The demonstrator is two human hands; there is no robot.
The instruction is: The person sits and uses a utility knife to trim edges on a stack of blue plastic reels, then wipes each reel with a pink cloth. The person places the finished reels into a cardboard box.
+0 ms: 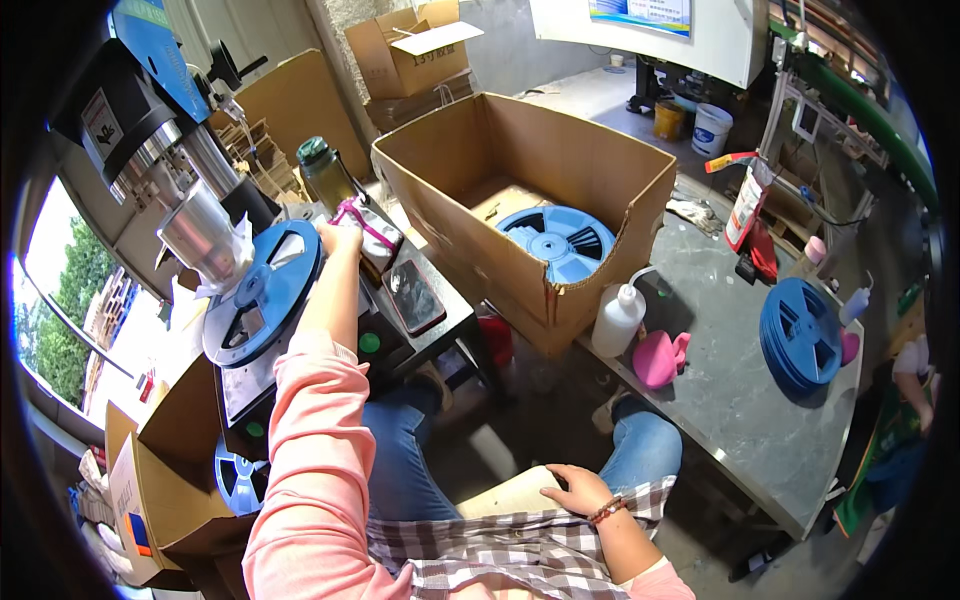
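A blue plastic reel (262, 290) with cut-out windows lies tilted on the press table at the left, under the press's metal cylinder (205, 235). My left hand (341, 238) is closed on the reel's right rim; its fingertips are partly hidden. My right hand (580, 492), with a beaded bracelet at the wrist, rests on my lap with its fingers loosely spread. It touches a cream-coloured surface (500, 493) beside my checked apron (520, 550) and holds nothing.
A large open carton (440, 235) ahead holds a blue reel (560, 243). On the grey table (740, 440) at right stand a white squeeze bottle (619, 320), a pink object (656, 359) and stacked blue reels (800, 337). A phone (414, 297) lies by the press; another carton (185, 510) sits lower left.
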